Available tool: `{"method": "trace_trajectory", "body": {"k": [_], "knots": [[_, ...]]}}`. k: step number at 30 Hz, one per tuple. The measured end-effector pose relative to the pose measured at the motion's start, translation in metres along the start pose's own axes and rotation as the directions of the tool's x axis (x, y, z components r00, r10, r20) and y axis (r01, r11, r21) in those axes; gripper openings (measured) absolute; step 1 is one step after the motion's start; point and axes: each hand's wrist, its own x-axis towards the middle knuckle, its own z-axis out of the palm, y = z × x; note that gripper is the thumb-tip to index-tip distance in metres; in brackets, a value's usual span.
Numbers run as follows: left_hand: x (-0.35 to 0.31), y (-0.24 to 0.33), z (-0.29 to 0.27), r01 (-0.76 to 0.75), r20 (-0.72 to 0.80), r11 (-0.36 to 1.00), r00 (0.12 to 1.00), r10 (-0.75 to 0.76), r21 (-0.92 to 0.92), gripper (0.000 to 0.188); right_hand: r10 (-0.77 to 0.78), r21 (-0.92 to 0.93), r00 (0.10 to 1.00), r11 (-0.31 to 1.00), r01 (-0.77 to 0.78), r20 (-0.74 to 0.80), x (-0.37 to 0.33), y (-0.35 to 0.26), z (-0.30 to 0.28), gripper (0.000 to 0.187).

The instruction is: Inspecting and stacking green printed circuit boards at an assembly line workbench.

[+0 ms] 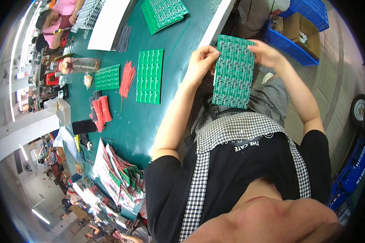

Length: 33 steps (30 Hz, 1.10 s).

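A green circuit board panel [233, 77], covered in a repeating grid of small boards, is held up above my lap. My left hand [200, 65] pinches its left edge near the top, thumb on the face. On the opposite side, my right hand [267, 55] grips the upper right edge, its fingers partly hidden behind the panel. To the left, on the green table [129, 121], lies another circuit board panel [149, 77]. Beside that panel are a bunch of loose red wires [127, 79] and a smaller green panel [108, 77].
Stacked green panels [166, 14] lie at the table's far end, near dark wires [124, 38]. Bundled red wires [102, 110], a clear bottle [81, 65] and a black phone [84, 126] are farther left. A blue crate [290, 46] stands right. A person in pink [59, 18] sits across.
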Motion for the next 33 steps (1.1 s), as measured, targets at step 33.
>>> {"method": "trace_trajectory", "body": {"k": [33], "knots": [[0.010, -0.006, -0.028, -0.138, -0.037, 0.340, 0.887, 0.460, 0.930, 0.019, -0.250, 0.299, 0.839, 0.853, 0.427, -0.483, 0.042, 0.089, 0.062, 0.020]]}}
